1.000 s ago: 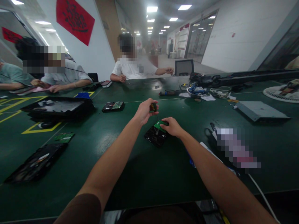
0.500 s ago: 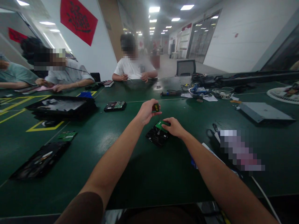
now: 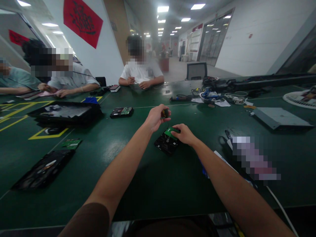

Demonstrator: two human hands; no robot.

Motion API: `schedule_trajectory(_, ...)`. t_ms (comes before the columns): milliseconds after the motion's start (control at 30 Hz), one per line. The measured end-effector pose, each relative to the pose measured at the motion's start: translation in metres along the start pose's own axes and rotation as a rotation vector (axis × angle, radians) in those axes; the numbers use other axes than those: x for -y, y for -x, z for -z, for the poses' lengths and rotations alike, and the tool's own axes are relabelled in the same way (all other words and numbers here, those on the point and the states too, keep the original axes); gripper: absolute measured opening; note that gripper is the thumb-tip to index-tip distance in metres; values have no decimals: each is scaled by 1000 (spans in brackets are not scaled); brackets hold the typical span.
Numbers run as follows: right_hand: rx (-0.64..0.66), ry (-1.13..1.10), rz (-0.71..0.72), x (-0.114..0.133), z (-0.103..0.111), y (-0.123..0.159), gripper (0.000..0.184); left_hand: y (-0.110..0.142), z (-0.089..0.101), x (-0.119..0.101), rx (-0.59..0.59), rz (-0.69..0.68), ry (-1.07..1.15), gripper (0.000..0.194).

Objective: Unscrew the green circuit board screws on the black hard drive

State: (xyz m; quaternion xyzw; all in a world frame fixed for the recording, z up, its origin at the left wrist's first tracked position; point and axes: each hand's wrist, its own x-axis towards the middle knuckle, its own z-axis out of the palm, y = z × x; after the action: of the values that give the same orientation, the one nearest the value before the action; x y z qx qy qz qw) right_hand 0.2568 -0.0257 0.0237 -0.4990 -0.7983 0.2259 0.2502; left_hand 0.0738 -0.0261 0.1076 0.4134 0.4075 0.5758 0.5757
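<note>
My left hand is closed around the dark-and-yellow handle of a screwdriver. Its thin shaft points down at the far edge of a hard drive, though where the tip sits is too small to make out. The drive is black and lies at a slant on the table, with a green circuit board on its far part. With thumb and fingers, my right hand grips the drive's right far edge, the thumb resting on the board.
Left of me lie a second black drive body and a loose circuit board. Another hard drive and a black tray are further back. A grey metal box stands right. A co-worker sits opposite.
The view has shifted slightly. My left fingers have shifted around the screwdriver handle, while my right hand stays on the drive. The co-worker opposite has drawn an outstretched arm back in.
</note>
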Motion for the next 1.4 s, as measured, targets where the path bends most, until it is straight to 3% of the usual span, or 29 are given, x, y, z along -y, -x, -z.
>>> schedule_trajectory(333, -20, 11, -23, -4, -4, -1, 26, -2, 2, 0, -22, -33, 15, 19)
schedule_trajectory(567, -17, 62, 54, -8, -6, -3, 27, -3, 1, 2, -20, -31, 97, 15)
schedule_trajectory(733, -2, 61, 42, -11, -8, -4, 28, -4, 4, 2, -38, -67, -27, 19)
schedule_trajectory(933, 7, 74, 62, -10, -6, -4, 30, -1, 0, 1, -6, 1, 17, 20)
schedule_trajectory(1167, -9, 68, 46, -7, -5, -2, 29, 0, 0, 0, -44, -45, 0, 18)
schedule_trajectory(1400, -21, 70, 52, -7, -6, -3, 30, 0, -1, 1, -16, 11, 91, 18)
